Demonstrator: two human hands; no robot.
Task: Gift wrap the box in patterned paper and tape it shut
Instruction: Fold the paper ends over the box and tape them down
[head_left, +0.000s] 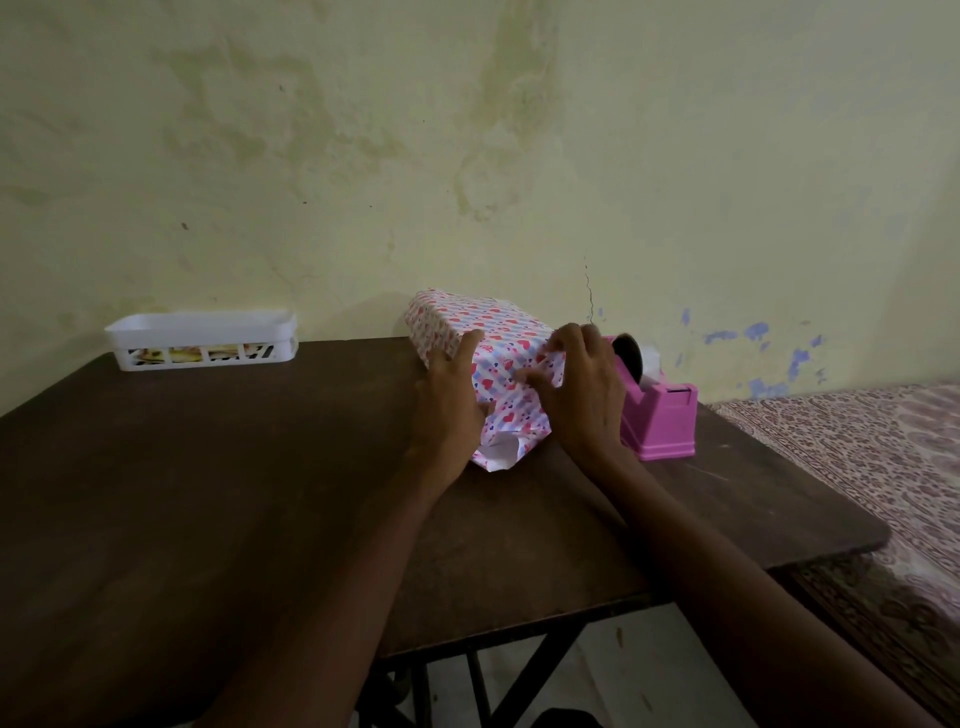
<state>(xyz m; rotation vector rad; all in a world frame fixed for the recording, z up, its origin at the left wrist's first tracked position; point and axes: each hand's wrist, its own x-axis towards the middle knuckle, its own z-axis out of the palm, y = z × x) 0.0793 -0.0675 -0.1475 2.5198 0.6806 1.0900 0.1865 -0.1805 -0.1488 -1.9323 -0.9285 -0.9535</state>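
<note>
Left hand (449, 400), right hand (587, 395) — astride box (470, 319)

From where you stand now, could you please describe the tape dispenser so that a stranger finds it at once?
Start from the dark wooden table against the yellowish wall. Toward its far right side, just right of the wrapped box, stands the tape dispenser. It is the only solid pink thing; the basket at far left is white.
</note>
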